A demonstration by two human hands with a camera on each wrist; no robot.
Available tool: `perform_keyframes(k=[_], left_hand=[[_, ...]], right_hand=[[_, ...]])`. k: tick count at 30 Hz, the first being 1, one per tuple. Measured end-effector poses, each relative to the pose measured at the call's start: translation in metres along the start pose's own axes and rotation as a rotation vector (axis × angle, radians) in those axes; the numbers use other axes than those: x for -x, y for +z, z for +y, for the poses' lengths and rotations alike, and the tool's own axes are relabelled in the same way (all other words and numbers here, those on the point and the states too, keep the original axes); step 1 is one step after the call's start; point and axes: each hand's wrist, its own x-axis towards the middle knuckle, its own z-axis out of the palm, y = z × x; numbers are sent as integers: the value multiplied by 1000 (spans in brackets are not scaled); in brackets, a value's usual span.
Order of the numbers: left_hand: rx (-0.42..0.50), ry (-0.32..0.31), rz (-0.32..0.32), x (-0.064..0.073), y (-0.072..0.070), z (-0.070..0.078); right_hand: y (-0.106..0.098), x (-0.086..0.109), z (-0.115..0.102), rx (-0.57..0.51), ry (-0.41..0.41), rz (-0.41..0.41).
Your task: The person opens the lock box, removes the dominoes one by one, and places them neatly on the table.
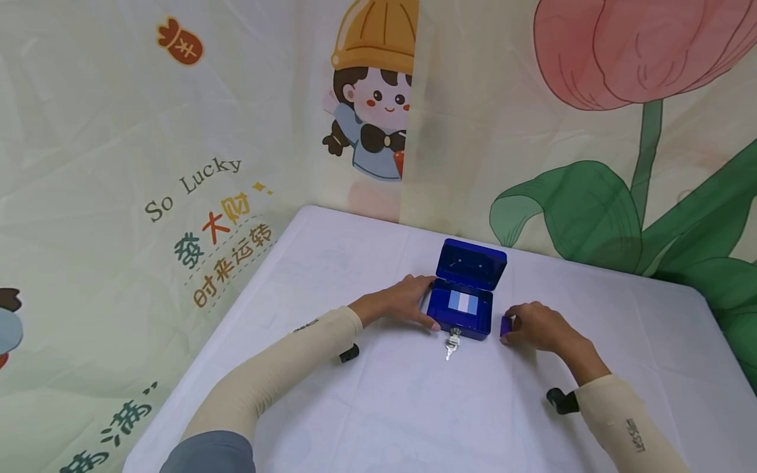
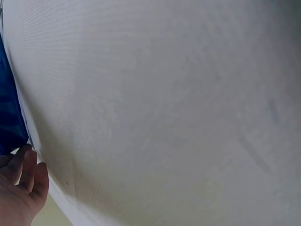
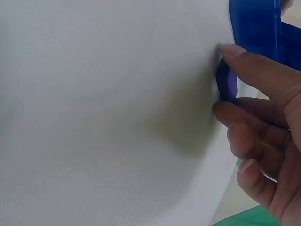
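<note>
A blue metal cash box (image 1: 478,333) stands on the white table, its lid (image 1: 471,264) raised. In it lies a blue-and-white striped piece (image 1: 463,302). Keys (image 1: 452,346) hang from the lock at the front. My left hand (image 1: 408,303) holds the box's left side, thumb at the front corner and fingers toward the back. To the right of the box, my right hand (image 1: 537,326) pinches a small, flat, purple-blue piece (image 3: 227,82) between thumb and finger, at the tabletop. Its exact kind is unclear. The left wrist view catches just the box's edge and some fingers (image 2: 40,181).
White cloth covers the table (image 1: 378,401). Printed curtains (image 1: 461,131) stand along its back and left edges. A black wrist-camera piece (image 1: 562,401) juts from under the right sleeve, another (image 1: 349,353) from under the left.
</note>
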Motion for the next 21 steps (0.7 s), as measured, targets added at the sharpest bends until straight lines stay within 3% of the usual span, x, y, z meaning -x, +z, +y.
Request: perform_keyframes(k=[21], left_hand=[[-1,13,8,-2,2,-1]], right_hand=[[-27,5,-18,-39,-105,66]])
